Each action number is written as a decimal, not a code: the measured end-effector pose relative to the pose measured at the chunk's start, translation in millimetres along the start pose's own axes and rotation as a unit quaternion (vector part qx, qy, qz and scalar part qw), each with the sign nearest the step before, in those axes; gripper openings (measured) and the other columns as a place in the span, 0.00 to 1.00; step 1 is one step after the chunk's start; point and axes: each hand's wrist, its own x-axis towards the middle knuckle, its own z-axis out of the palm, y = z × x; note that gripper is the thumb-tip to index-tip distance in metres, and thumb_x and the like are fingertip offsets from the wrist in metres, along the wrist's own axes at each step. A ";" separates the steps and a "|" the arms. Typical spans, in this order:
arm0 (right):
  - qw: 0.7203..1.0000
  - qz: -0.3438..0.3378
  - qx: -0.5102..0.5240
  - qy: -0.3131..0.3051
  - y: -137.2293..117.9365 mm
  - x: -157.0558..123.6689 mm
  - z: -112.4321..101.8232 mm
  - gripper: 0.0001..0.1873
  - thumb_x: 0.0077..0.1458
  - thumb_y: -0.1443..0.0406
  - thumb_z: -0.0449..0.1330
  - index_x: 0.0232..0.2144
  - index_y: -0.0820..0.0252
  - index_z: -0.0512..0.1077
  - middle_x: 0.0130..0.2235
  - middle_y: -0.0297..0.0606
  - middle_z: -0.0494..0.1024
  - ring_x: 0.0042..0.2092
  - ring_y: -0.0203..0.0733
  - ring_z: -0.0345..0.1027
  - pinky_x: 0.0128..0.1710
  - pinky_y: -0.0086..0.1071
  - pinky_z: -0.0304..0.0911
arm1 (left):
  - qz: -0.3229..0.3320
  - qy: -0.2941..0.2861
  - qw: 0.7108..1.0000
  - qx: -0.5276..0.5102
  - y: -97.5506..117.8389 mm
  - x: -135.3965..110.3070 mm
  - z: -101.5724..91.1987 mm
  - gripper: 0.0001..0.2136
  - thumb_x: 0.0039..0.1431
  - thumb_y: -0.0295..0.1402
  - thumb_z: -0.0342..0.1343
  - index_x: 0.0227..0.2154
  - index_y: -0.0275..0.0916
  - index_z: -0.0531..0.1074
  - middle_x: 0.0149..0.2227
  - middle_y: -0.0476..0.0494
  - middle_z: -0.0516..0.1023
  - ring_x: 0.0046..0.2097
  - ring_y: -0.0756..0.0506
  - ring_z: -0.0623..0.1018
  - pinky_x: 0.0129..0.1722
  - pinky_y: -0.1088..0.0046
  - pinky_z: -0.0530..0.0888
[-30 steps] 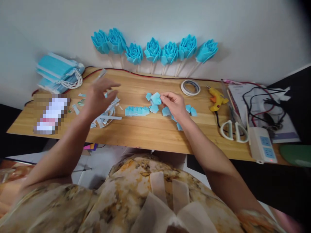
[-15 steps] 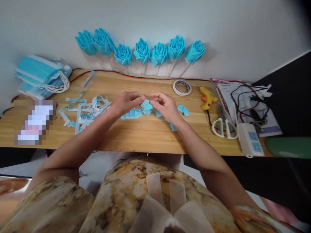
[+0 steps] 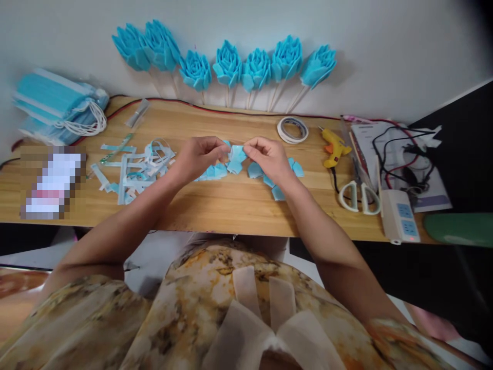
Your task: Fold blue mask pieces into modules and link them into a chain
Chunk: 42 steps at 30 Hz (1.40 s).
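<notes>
In my head view, the wooden table met a pale wall. Over the table, the left hand and right hand pinched a blue piece at opposite edges, seemingly for control; loose petals lay near, presumably within easy reach.

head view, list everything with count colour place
Flowers: seven, blue, along wall
Face masks: stack, blue-white, back left
Packet: one, clear, back left
Pixelated object: one, whitish, front left
Cut strips: many, blue-white, left
Loose pieces: several, blue, around hands
Held piece: one, blue, between hands
Tape roll: one, white, back right
Glue gun: one, yellow, right
Scissors: one pair, white handles, right
Power strip: one, white, front right
Cable bundle: one, black and red, right
Papers: some, white, under cables
Green object: one, right edge
Desk: one, wood-coloured, centre
Shirt: one, patterned, bottom
Left hand: one, bare, centre
Right hand: one, bare, pinching held piece
</notes>
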 end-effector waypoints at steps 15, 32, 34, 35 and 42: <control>0.959 -0.003 -0.252 -0.129 -6.3 -4.6 -10.0 0.11 0.63 0.61 0.57 0.32 0.59 0.76 0.31 0.34 0.78 0.33 0.36 0.66 0.36 0.33 0.55 | 0.191 -0.018 0.868 0.458 -54.3 -53.1 5.3 0.18 0.73 0.30 0.47 0.34 0.38 0.82 0.38 0.38 0.81 0.40 0.40 0.75 0.40 0.60 0.69; 0.955 0.013 -0.174 -0.239 -1.8 -8.4 16.4 0.07 0.63 0.63 0.62 0.35 0.59 0.80 0.33 0.33 0.81 0.34 0.36 0.67 0.39 0.33 0.58 | 0.140 -0.038 0.919 0.367 -49.3 -64.1 -3.6 0.16 0.72 0.28 0.47 0.33 0.41 0.79 0.40 0.41 0.77 0.45 0.40 0.73 0.44 0.56 0.68; 0.952 -0.001 -0.186 -0.244 0.4 -5.9 17.8 0.07 0.64 0.63 0.62 0.34 0.58 0.79 0.34 0.34 0.82 0.37 0.38 0.68 0.41 0.33 0.58 | 0.159 -0.042 0.906 0.389 -48.8 -63.5 -4.4 0.16 0.73 0.29 0.48 0.33 0.42 0.79 0.40 0.42 0.77 0.43 0.40 0.73 0.42 0.58 0.67; 0.950 -0.006 -0.190 -0.249 1.3 -4.6 18.2 0.08 0.64 0.63 0.62 0.34 0.58 0.79 0.35 0.35 0.82 0.37 0.39 0.68 0.42 0.34 0.58 | 0.169 -0.043 0.899 0.402 -48.6 -63.3 -4.7 0.16 0.73 0.29 0.48 0.33 0.42 0.79 0.40 0.42 0.78 0.43 0.40 0.72 0.41 0.59 0.66; 0.942 -0.022 -0.199 -0.269 6.4 1.0 20.5 0.09 0.66 0.63 0.61 0.34 0.56 0.80 0.36 0.34 0.82 0.40 0.40 0.69 0.43 0.35 0.58 | 0.196 -0.040 0.887 0.417 -47.7 -63.7 -5.6 0.16 0.75 0.30 0.49 0.32 0.41 0.79 0.38 0.42 0.77 0.42 0.40 0.71 0.39 0.62 0.63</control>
